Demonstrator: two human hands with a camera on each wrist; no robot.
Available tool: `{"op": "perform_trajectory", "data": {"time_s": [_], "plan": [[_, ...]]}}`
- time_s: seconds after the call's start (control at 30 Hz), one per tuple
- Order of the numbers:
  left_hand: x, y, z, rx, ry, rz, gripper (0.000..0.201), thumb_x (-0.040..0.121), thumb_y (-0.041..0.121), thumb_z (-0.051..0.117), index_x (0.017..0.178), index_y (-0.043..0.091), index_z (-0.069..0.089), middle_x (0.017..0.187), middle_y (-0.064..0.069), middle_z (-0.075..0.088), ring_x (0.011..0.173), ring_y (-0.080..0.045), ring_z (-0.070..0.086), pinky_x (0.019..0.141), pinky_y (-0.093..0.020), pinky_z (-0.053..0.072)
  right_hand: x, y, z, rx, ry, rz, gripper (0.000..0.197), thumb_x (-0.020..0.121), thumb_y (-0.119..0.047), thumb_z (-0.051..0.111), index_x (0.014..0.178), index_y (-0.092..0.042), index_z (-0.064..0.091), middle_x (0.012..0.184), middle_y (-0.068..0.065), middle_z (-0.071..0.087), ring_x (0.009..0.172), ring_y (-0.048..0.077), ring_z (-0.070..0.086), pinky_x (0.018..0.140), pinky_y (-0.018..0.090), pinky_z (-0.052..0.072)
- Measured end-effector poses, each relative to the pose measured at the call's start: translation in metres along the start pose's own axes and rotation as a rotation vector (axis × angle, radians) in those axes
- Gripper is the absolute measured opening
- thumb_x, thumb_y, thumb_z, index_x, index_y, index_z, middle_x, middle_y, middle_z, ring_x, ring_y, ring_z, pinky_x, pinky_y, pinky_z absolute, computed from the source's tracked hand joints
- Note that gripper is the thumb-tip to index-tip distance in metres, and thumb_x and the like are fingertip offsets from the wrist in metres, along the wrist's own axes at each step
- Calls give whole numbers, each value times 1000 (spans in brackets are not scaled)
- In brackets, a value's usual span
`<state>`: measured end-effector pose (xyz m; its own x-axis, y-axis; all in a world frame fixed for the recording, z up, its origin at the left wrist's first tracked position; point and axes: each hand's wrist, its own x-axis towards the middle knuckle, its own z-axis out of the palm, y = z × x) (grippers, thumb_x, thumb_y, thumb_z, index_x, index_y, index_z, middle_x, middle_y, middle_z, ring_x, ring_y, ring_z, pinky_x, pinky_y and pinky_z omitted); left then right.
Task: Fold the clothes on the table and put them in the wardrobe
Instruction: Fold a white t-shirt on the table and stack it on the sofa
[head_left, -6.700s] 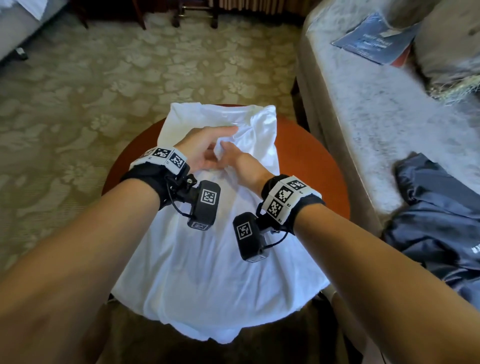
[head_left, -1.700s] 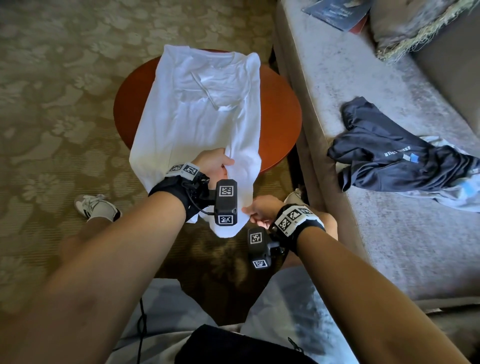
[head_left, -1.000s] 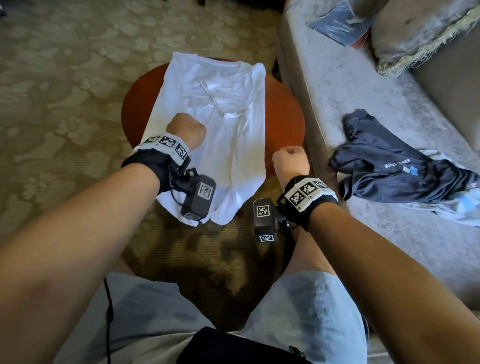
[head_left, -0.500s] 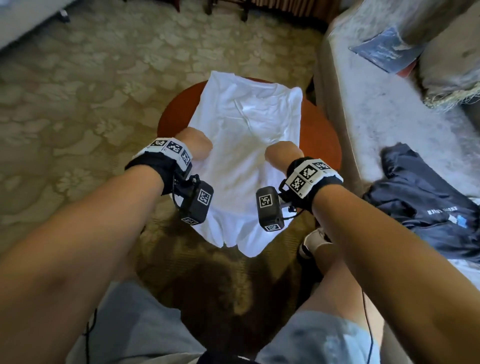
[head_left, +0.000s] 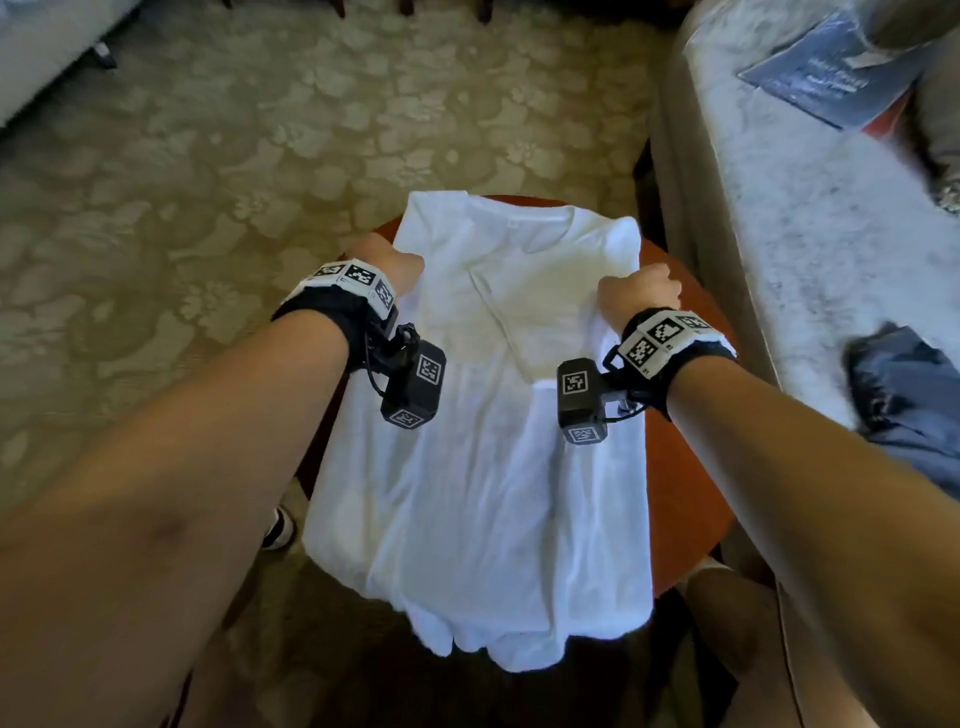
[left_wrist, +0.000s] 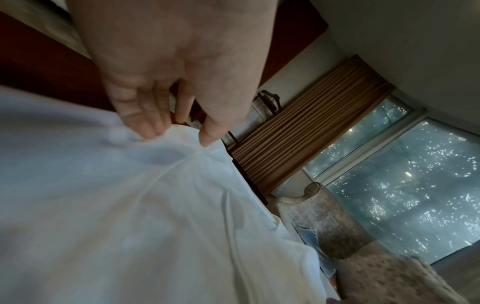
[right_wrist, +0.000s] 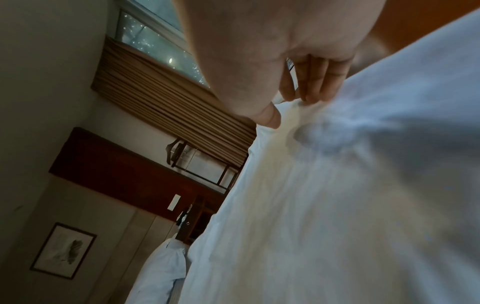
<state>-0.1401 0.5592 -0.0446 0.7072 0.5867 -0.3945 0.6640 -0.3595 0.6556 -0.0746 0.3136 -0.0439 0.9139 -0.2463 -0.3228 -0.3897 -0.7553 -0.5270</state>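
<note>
A white T-shirt lies lengthwise on the round red-brown table, collar at the far end, sides folded in, hem hanging over the near edge. My left hand pinches the shirt's left edge near the shoulder; in the left wrist view the fingers and thumb hold a pinch of white cloth. My right hand pinches the right edge at the same height; in the right wrist view its fingers and thumb grip the cloth.
A pale sofa runs along the right, with a dark blue garment and a blue booklet on it. Patterned carpet surrounds the table. My knee and a shoe sit near the table's front.
Both hands have moved up the shirt from its lower part to the edges near the shoulders, spreading apart. The shirt has slid nearer me, so more of it hangs over the front.
</note>
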Motion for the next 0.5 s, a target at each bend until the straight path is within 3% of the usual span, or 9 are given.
{"op": "perform_trajectory", "data": {"time_s": [0.07,0.17,0.23,0.33,0.43,0.5], "plan": [[20,17,2,1,-4,-15,37,74,27,59,102,3,61,93,-15,64,87,-33,63,73,-32,48,28,-11,3,3,49,10,58,94,-26,49,145,-6,30,150,14,33,137,34,35,110,41,30],[60,29,7,-4,17,-37,52,64,36,59,107,8,62,97,-12,67,84,-32,65,78,-36,52,67,-26,7,45,50,5,53,93,-23,48,142,-5,39,146,15,42,133,34,41,109,40,34],[88,32,11,-24,4,-44,55,64,35,68,112,7,63,99,-10,68,85,-29,66,71,-31,51,88,-33,8,55,18,-20,42,93,-20,49,131,-3,54,131,15,57,121,34,54,96,34,45],[107,41,11,-51,27,-26,63,68,24,81,123,5,57,115,-8,64,99,-28,63,71,-31,49,108,-45,7,51,-2,-43,34,96,-22,51,125,-6,62,123,13,64,109,30,61,79,29,44],[118,49,11,-123,57,13,17,79,9,75,86,11,60,89,-4,60,89,-23,58,73,-28,48,124,-56,5,20,-25,-87,32,96,-22,53,124,-11,63,124,10,64,108,27,61,79,30,44],[126,55,13,-219,73,15,32,83,1,67,65,15,45,69,-4,48,77,-23,50,56,-27,44,133,-66,1,60,-8,-123,30,96,-18,50,121,-14,66,122,10,65,111,30,60,85,31,47]]}}
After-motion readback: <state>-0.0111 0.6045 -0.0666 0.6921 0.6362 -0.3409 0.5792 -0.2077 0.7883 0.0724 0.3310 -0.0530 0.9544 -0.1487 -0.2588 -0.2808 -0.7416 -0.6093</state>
